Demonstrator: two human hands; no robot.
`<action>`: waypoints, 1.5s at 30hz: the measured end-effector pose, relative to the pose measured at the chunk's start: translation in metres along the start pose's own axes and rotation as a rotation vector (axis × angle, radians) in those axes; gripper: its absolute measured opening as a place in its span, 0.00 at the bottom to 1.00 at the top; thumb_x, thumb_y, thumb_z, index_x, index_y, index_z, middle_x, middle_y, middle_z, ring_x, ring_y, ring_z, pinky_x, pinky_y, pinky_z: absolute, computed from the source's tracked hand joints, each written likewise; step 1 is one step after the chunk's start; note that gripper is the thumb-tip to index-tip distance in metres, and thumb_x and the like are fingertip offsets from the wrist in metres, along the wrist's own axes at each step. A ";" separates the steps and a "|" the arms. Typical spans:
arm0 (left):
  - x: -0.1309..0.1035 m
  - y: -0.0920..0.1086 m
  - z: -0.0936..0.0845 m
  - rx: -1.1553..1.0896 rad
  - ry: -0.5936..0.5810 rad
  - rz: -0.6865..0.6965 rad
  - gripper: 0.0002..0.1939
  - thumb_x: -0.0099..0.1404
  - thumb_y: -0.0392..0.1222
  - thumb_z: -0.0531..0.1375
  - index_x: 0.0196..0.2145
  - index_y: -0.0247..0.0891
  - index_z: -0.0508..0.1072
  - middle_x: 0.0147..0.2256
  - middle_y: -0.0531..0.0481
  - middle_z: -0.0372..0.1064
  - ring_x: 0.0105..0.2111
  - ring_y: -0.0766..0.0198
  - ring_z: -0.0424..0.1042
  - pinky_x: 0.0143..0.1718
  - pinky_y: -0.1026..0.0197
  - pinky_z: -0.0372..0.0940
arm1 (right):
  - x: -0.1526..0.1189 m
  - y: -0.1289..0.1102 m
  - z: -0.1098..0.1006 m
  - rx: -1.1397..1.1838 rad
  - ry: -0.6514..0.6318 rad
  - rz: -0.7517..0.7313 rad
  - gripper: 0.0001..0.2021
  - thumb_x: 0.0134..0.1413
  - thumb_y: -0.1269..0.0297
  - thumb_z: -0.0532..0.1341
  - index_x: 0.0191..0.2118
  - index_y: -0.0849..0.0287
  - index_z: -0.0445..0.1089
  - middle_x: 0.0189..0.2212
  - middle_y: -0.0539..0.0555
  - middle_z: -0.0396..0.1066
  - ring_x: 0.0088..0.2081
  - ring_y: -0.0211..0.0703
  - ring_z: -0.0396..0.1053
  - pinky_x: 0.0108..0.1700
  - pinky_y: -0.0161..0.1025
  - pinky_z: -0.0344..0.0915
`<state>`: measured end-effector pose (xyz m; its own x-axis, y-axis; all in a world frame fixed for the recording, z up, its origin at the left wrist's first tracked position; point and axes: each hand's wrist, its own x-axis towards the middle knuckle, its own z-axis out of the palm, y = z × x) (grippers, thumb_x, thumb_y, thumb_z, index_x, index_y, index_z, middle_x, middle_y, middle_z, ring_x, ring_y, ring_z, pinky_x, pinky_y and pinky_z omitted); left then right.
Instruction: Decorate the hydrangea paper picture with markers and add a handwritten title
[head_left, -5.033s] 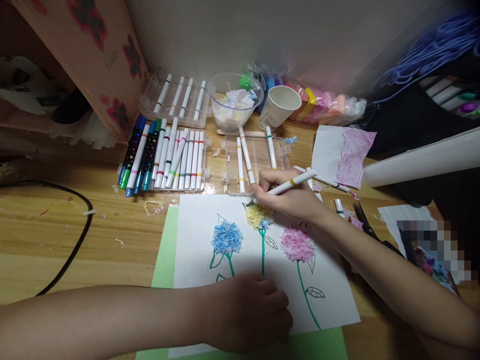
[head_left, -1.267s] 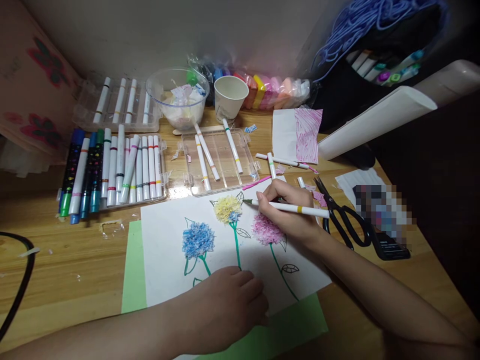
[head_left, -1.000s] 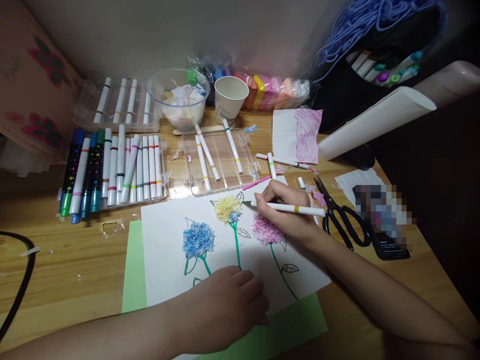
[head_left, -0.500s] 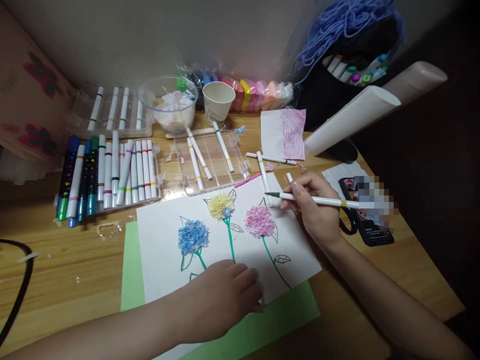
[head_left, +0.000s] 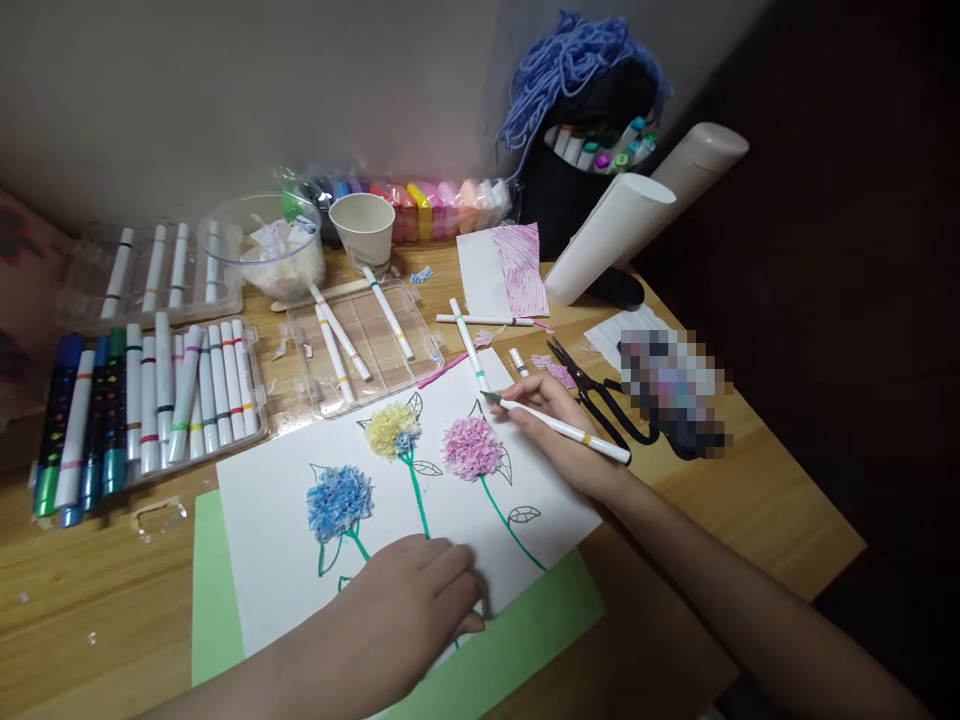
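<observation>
White paper (head_left: 262, 500) lies on a green sheet (head_left: 214, 590). It bears a blue flower (head_left: 339, 503), a yellow flower (head_left: 390, 430) and a pink flower (head_left: 472, 447) with drawn green stems and outlined leaves. My right hand (head_left: 559, 425) grips a white marker (head_left: 570, 430) with a dark green tip near the paper's upper right edge, above the pink flower. My left hand (head_left: 420, 600) rests on the lower part of the paper, its fingers bent; whether anything is beneath them is hidden.
Black scissors (head_left: 596, 395) lie right of my right hand, beside a partly blurred phone. Marker trays (head_left: 262, 420), a clear bowl (head_left: 262, 245) and a paper cup (head_left: 363, 225) stand behind the paper. A black holder (head_left: 555, 195) and paper rolls (head_left: 611, 240) stand at back right.
The view has shifted, so things appear further left. My right hand has lowered with the marker, whose rear end now tilts down. The scissors show more fully. My left hand stays on the paper.
</observation>
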<state>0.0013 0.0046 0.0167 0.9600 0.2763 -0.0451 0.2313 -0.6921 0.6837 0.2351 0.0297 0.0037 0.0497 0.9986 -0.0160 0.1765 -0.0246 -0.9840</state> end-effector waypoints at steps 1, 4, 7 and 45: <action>0.000 0.000 -0.001 -0.002 0.008 0.004 0.10 0.71 0.38 0.45 0.37 0.38 0.65 0.33 0.50 0.65 0.30 0.62 0.61 0.31 0.60 0.57 | 0.002 0.000 0.001 -0.017 0.023 -0.022 0.08 0.56 0.60 0.59 0.39 0.55 0.62 0.40 0.54 0.68 0.46 0.44 0.68 0.50 0.45 0.62; 0.001 0.000 -0.001 0.005 0.032 0.015 0.08 0.70 0.37 0.47 0.36 0.38 0.64 0.33 0.50 0.65 0.29 0.62 0.61 0.30 0.61 0.57 | 0.005 0.002 0.002 -0.039 0.063 -0.040 0.07 0.56 0.63 0.58 0.40 0.55 0.62 0.40 0.53 0.67 0.43 0.42 0.69 0.47 0.43 0.64; 0.002 0.000 0.000 0.014 0.039 0.019 0.06 0.70 0.37 0.48 0.37 0.38 0.64 0.33 0.50 0.65 0.29 0.62 0.61 0.29 0.61 0.57 | 0.003 0.005 0.002 -0.099 0.049 0.020 0.05 0.54 0.65 0.59 0.37 0.56 0.63 0.33 0.50 0.66 0.37 0.40 0.69 0.39 0.38 0.65; 0.003 0.000 -0.001 0.028 0.079 0.039 0.06 0.69 0.36 0.49 0.35 0.38 0.64 0.32 0.51 0.66 0.28 0.63 0.62 0.28 0.61 0.57 | 0.002 0.003 0.004 -0.306 -0.001 0.063 0.02 0.51 0.69 0.58 0.31 0.56 0.63 0.28 0.49 0.70 0.31 0.40 0.69 0.32 0.35 0.62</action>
<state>0.0037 0.0061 0.0175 0.9531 0.3000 0.0393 0.1996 -0.7212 0.6633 0.2315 0.0322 0.0002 0.0694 0.9947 -0.0759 0.4612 -0.0994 -0.8817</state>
